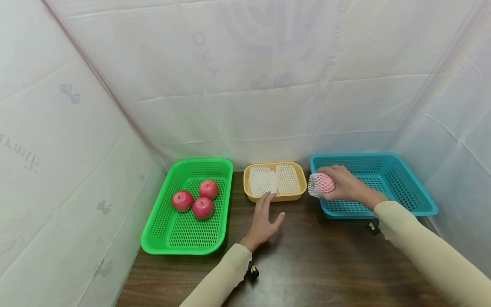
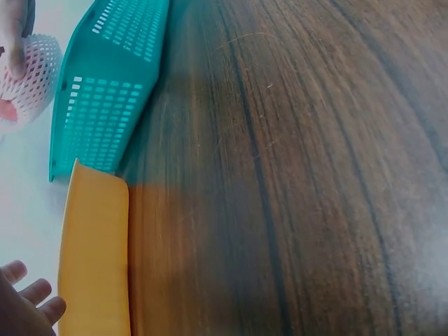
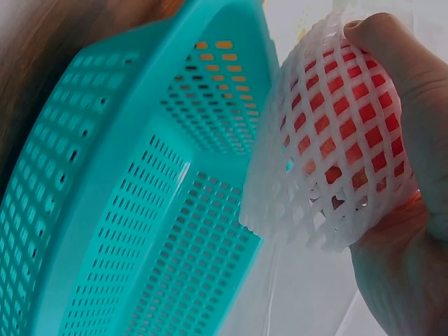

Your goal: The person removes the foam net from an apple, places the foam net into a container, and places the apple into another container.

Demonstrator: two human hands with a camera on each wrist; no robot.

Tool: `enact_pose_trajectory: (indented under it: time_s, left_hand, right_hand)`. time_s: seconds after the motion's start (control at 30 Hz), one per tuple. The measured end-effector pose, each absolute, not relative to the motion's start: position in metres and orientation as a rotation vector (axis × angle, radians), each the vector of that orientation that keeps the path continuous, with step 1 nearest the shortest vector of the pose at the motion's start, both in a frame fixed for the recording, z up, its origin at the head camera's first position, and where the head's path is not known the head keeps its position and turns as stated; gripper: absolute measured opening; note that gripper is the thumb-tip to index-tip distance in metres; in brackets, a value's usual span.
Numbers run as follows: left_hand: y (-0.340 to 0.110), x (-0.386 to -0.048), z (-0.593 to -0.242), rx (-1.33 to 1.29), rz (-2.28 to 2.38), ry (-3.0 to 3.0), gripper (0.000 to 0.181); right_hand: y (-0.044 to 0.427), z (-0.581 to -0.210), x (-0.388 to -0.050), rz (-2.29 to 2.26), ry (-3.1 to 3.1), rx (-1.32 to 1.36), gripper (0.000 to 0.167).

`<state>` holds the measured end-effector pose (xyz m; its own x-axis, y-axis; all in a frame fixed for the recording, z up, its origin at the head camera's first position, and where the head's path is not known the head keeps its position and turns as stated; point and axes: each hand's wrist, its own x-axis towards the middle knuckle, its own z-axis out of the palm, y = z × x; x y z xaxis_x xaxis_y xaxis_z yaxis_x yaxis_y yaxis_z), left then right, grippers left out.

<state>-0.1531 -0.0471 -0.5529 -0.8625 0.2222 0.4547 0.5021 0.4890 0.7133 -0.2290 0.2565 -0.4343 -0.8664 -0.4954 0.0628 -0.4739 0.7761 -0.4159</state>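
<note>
An apple in a white foam net sleeve (image 1: 321, 184) is gripped by my right hand (image 1: 342, 184), over the left end of the blue basket (image 1: 416, 181). Up close in the right wrist view, red skin shows through the mesh of the sleeve (image 3: 336, 133), and the thumb lies along its side. My left hand (image 1: 262, 226) hovers with spread fingers at the front of the small yellow basket (image 1: 303, 181), holding nothing. Inside that basket lie two flat white foam net sleeves (image 1: 262, 180). Only fingertips of the left hand (image 2: 35, 301) show in the left wrist view.
At the left stands a green basket (image 1: 153, 217) with three red apples (image 1: 203, 208) in it. All the baskets stand on a dark wooden table (image 1: 307, 264). White sheeting (image 1: 268, 115) hangs behind and at both sides.
</note>
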Motion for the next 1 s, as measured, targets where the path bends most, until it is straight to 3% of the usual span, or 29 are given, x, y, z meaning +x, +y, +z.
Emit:
enact_pose_trajectory:
  time_s: [1.0]
  left_hand:
    - [-0.072,-0.146,-0.566,-0.518,-1.375,-2.458,0.062]
  right_hand:
    - [0.196,-0.453,-0.216,-0.665,2.82,-0.801,0.078]
